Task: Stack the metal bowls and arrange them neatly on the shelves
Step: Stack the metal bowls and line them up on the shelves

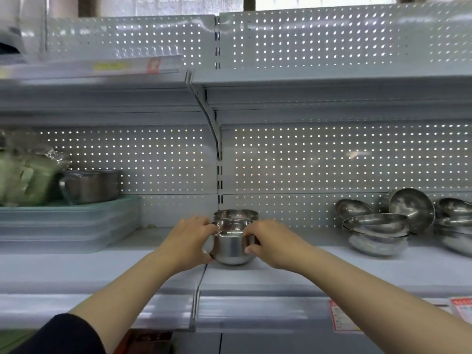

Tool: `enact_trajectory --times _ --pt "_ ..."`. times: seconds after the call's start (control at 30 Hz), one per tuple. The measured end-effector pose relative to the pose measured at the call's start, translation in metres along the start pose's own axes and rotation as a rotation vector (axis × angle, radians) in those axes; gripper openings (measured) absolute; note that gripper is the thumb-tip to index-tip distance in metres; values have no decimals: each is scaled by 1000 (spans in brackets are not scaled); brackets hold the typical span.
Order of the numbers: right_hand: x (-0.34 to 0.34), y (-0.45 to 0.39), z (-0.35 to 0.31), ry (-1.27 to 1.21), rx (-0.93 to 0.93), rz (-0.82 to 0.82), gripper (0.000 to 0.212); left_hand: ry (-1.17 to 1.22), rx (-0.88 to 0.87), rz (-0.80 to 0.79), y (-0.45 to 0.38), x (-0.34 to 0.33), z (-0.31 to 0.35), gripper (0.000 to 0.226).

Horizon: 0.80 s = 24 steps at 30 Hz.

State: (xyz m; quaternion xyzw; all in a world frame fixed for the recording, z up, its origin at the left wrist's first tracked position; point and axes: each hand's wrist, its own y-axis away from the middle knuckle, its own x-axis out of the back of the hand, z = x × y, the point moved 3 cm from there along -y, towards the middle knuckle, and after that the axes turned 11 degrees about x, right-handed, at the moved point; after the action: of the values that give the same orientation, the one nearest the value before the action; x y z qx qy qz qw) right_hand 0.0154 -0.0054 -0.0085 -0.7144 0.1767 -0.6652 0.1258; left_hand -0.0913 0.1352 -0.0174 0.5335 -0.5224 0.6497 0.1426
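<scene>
We had the front bowl point(233, 245) between both hands on the shelf point(281, 274), just right of the seam where two shelf boards met; our left hand point(189, 241) curled round its left wall with the thumb low at the base, and our right hand point(270, 242) gripped its right side, the fingers point(251, 232) hooked at the rim and the thumb on the wall. A second bowl point(236, 214) of like shape stood directly behind the front bowl, touching or nearly so; we could not tell which. The step, as we judged it, was to seat the front bowl squarely in line with that one. To do it well we needed to keep the rim level, hold evenly from both sides so the round base did not rock, and let go only once it sat still. The loose pile of shallow bowls point(378, 226) lay well to the right of the front bowl, some tilted on edge, and looked not yet stacked. Far to its left sat a steel pot point(89, 186) on clear lidded boxes point(63, 226)
</scene>
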Motion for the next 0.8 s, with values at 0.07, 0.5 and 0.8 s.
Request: enact_trajectory --times 0.07,0.5,0.8 --pt "-2 -2 -4 7 4 1 5 16 3 -8 4 0 -4 58" --pt "69 55 62 25 -98 168 33 376 -85 -10 -4 49 48 58" --pt "132 143 208 170 -251 120 36 459 -48 -280 -74 8 211 72"
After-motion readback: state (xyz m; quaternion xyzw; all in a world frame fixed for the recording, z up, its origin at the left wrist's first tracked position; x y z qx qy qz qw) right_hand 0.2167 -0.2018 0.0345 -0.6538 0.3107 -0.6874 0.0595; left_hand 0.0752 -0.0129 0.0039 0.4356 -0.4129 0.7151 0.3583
